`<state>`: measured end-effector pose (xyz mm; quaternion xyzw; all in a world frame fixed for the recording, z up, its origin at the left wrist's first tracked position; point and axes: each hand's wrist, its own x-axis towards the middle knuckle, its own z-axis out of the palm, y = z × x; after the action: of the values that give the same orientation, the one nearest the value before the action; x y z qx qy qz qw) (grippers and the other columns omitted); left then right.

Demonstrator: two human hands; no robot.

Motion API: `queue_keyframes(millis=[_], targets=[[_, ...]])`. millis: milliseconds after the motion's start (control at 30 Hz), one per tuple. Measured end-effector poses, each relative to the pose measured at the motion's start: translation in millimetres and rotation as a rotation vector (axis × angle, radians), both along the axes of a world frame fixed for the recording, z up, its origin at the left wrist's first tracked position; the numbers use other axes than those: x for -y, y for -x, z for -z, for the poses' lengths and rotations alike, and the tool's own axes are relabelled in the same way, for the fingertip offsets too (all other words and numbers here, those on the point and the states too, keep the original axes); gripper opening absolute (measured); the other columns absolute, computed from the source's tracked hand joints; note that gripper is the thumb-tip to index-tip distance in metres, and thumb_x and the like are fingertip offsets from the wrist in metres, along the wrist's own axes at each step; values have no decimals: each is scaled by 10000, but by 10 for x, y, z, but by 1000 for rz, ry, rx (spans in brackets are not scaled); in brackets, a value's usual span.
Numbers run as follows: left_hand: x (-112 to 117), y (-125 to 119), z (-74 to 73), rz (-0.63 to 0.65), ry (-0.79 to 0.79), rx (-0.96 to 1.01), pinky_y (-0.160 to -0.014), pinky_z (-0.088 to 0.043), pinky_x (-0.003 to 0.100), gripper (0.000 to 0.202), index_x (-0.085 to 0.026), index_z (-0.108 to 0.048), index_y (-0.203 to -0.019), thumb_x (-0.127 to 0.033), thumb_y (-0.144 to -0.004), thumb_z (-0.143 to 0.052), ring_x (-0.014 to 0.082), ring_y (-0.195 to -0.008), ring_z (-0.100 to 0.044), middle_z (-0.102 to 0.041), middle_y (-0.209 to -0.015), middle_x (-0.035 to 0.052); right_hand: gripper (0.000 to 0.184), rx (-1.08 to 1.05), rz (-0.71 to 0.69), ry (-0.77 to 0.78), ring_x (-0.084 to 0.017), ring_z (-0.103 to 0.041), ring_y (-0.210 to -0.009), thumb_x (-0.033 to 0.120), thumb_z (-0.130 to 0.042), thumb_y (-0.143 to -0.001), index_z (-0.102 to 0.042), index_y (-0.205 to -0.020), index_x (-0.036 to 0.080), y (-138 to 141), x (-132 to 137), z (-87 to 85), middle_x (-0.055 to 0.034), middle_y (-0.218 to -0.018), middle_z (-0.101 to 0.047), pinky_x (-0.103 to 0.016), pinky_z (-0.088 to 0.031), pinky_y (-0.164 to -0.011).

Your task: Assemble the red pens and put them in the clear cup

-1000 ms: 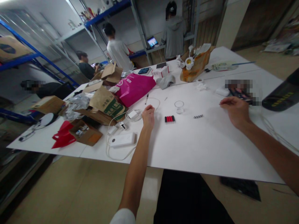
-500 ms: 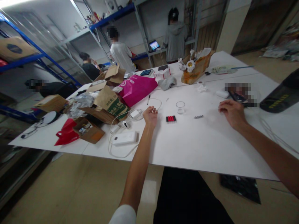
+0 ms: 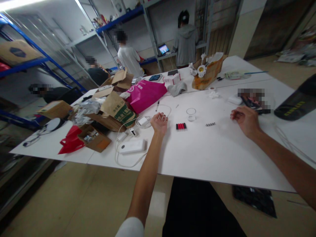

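My left hand (image 3: 159, 123) rests palm up on the white table (image 3: 187, 154), fingers loosely curled and apart, with nothing in it. Just right of it, several short red and black cylinders (image 3: 181, 126) stand in a close row. A clear round cup (image 3: 191, 115) is behind them. Further right lies a row of small dark metallic pieces (image 3: 210, 124), too small to name. My right hand (image 3: 244, 120) is at the right of the table, its fingers bent loosely with nothing visible in them. Near it are a white rounded object (image 3: 235, 99) and a partly blurred item.
A white power bank-like box (image 3: 132, 146), cables and a plug (image 3: 132, 131) lie left of my left arm. Beyond are cardboard boxes (image 3: 96, 141), a magenta bag (image 3: 148, 93) and a grey cloth (image 3: 177, 89). A dark bottle (image 3: 296, 98) is at right. Several people are across the table.
My left hand's fingers have spread a little and the palm has turned further up. My right hand has stayed nearly still. The objects on the table lie where they were.
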<state>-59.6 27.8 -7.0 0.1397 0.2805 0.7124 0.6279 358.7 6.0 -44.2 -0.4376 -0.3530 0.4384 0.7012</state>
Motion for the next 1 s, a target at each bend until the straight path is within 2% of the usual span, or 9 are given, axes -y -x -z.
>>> queue_keyframes(millis=[233, 500, 633, 833, 1000], targets=[[-2, 26, 9, 2, -9, -35, -704, -493, 281, 131, -205, -648, -886, -196, -820, -761, 121, -684, -605, -674, -847, 14, 204, 61, 10, 21, -140, -611, -646, 285, -902, -706, -712, -709, 212, 22, 20, -19, -29, -688, -671, -221, -533, -554], [-26, 45, 29, -6, -9, -73, -698, -482, 284, 161, -211, -650, -885, -185, -801, -784, 115, -665, -597, -667, -826, 1, 206, 125, 11, 70, -125, -592, -639, 290, -915, -694, -736, -740, 201, 46, 53, -44, -28, -692, -677, -212, -513, -546], [-23, 42, 21, -5, -10, -85, -690, -483, 279, 188, -217, -620, -876, -194, -804, -793, 109, -647, -583, -653, -811, -4, 267, 132, 22, 83, -116, -587, -631, 330, -947, -687, -724, -743, 194, 50, 51, -47, -24, -685, -668, -199, -501, -547], [-4, 38, 11, 8, -36, -52, -678, -473, 283, 173, -215, -622, -876, -216, -805, -780, 119, -661, -565, -641, -824, 14, 262, 117, 35, 79, -112, -587, -627, 334, -957, -686, -755, -770, 191, 39, 38, -50, -20, -683, -669, -198, -502, -550], [-3, 31, 7, 6, -49, -86, -667, -464, 299, 166, -224, -616, -851, -251, -823, -777, 133, -654, -540, -621, -802, 23, 354, 91, 17, 60, -110, -576, -631, 384, -1015, -676, -724, -749, 196, 43, 42, -59, -10, -690, -642, -207, -488, -535]])
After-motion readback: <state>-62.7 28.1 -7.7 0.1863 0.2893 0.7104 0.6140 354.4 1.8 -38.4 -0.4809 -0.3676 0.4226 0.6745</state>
